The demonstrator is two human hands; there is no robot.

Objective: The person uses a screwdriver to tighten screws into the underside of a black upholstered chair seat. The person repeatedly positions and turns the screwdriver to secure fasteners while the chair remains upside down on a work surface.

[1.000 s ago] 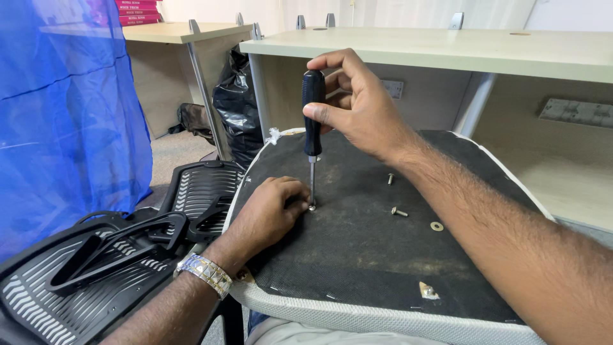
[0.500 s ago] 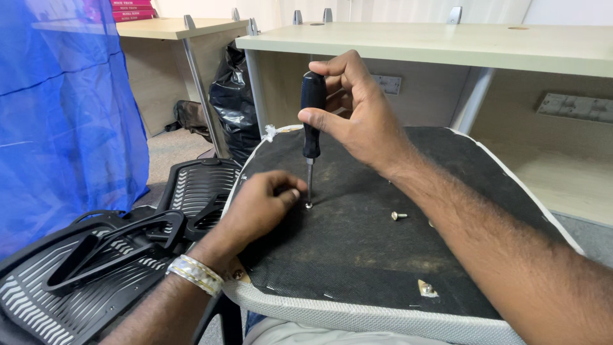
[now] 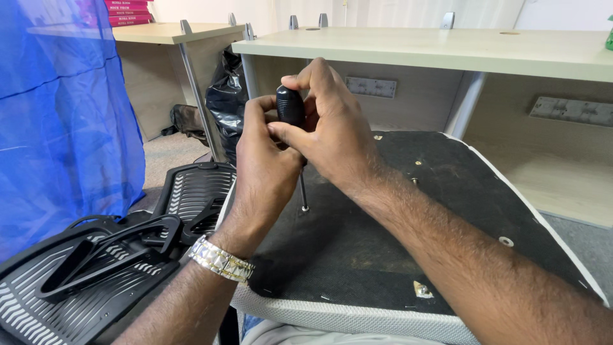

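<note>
Pale desks and a blue sheet point(image 3: 64, 115) back an upturned chair seat point(image 3: 396, 255) resting across the person's lap. Both hands close on one black-handled screwdriver point(image 3: 291, 108): the right hand point(image 3: 332, 134) wraps the handle top, the left hand point(image 3: 265, 163) pinches below it, steadying the shaft upright on one screw point(image 3: 305, 208) near the seat's left edge. One mesh chair back point(image 3: 83, 281) lies left.

One screwdriver point(image 3: 291, 108), two hands: left hand point(image 3: 265, 163), right hand point(image 3: 332, 131). One upturned seat base point(image 3: 396, 255), one wristwatch point(image 3: 220, 260). Two desks point(image 3: 447, 48), one blue sheet point(image 3: 64, 115).
</note>
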